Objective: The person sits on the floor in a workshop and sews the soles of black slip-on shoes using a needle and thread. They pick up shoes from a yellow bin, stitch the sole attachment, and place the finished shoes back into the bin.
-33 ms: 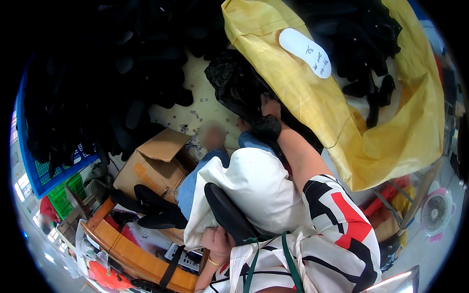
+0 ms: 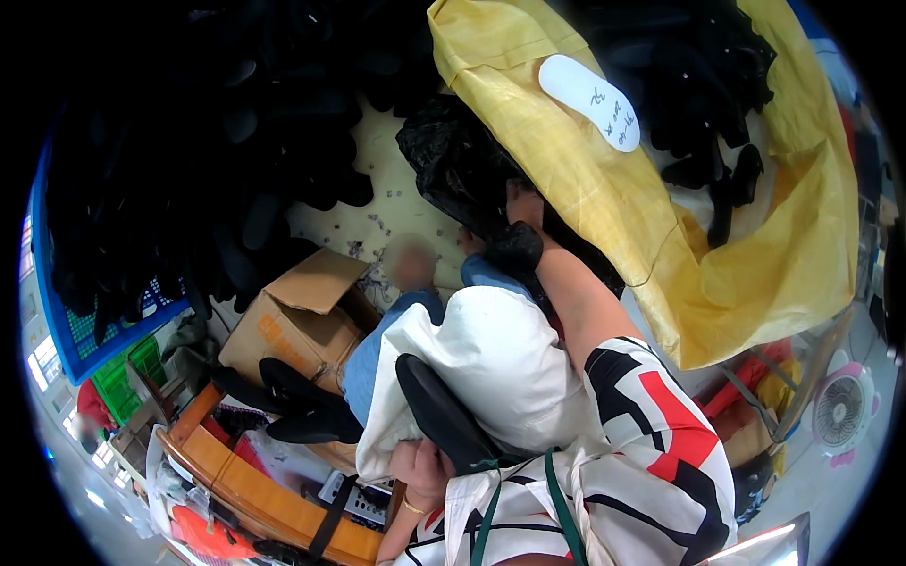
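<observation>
Left hand [image 2: 422, 469] noted at the near left edge of the white apron [image 2: 510, 344], fingers curled against the lower side of 1 black shoe [image 2: 436, 401]; whether shoe or cloth is gripped cannot be told. The shoe is laid aslant on the apron, its rounded end pointed away from the body. Right hand [image 2: 525, 206] is extended beyond the apron to the black plastic bag [image 2: 444, 156]; its fingertips are partly hidden among dark folds, so its grasp cannot be judged. Right of and beyond the apron, the yellow sack [image 2: 604, 203] is spread, with 1 white sole-shaped card [image 2: 578, 87] laid on it and black shoes held in its opening. Left of the apron, an open cardboard box [image 2: 283, 335] is seen, more black shoe pieces [image 2: 307, 424] lying just in front. Farther left, beyond the box, dark shoes are heaped over a blue crate [image 2: 71, 335].
</observation>
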A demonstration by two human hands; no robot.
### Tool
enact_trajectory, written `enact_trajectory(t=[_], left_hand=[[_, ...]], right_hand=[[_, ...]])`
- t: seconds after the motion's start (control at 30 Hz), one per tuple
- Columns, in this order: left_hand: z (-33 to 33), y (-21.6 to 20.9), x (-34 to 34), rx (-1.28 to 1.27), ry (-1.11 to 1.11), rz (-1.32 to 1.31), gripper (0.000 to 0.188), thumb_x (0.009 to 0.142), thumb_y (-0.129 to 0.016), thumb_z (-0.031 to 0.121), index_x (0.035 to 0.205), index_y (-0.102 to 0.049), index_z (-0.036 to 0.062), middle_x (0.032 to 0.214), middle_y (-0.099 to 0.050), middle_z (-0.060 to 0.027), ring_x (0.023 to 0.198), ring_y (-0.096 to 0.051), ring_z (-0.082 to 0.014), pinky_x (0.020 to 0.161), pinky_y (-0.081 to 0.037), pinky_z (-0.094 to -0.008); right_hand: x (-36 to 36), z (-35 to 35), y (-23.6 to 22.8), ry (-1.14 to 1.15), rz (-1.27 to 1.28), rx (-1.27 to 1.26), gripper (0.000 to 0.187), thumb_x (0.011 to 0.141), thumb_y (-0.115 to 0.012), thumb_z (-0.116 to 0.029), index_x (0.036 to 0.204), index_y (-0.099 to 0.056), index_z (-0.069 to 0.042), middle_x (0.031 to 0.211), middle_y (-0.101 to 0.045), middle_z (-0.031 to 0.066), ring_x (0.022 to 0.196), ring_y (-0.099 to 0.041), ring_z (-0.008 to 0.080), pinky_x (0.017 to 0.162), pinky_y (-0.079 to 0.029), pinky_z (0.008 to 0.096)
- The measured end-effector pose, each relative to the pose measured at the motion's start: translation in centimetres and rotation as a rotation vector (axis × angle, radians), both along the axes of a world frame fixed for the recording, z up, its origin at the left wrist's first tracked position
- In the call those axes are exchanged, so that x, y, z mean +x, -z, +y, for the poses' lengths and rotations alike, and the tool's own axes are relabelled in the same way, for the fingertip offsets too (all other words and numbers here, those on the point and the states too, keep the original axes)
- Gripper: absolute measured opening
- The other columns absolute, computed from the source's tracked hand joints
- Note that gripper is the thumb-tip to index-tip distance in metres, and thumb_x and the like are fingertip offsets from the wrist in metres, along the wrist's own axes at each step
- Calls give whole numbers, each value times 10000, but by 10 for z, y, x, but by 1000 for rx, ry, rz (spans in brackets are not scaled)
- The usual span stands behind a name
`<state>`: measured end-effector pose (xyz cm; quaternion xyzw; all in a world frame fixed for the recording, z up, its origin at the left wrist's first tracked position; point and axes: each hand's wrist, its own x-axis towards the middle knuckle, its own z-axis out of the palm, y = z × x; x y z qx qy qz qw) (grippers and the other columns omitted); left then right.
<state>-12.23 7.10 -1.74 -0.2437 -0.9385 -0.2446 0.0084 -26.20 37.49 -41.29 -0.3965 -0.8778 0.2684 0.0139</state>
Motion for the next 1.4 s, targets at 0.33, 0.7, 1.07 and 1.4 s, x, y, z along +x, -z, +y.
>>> enact_trajectory(t=[0.33, 0.7, 1.07, 1.4], left_hand=[[-1, -4, 0, 0, 15, -46, 269, 633, -638, -4, 901, -628, 17, 645, -492, -89, 543, -481, -266, 472, -361, -376], [11, -13, 5, 68, -102, -71, 130, 751, -673, 12, 872, -640, 45, 659, -492, -111, 557, -504, -282, 481, -373, -401], [46, -89, 6, 1046, -98, -796, 263, 960, -590, 138, 1188, -576, 7, 992, -637, -29, 875, -587, -80, 778, -484, -212], [23, -80, 63, 859, -200, -635, 174, 930, -659, 170, 995, -656, 9, 802, -635, 9, 670, -565, -38, 594, -483, -189]], right_hand=[[1, -4, -42, 69, -99, -300, 412, 884, -590, -425, 1042, -674, -55, 996, -667, 191, 931, -642, 352, 830, -501, 433], [55, 17, -312, 240, 835, -1477, 116, 970, -588, -160, 943, -629, -55, 805, -636, 27, 714, -613, 126, 687, -526, 278], [169, -73, -449, -171, 654, -1717, 167, 973, -590, -181, 972, -638, -21, 835, -659, 43, 723, -622, 120, 699, -515, 272], [217, -113, -453, -433, 421, -1275, 185, 941, -652, -208, 979, -623, -29, 809, -601, -16, 718, -544, 49, 651, -461, 201]])
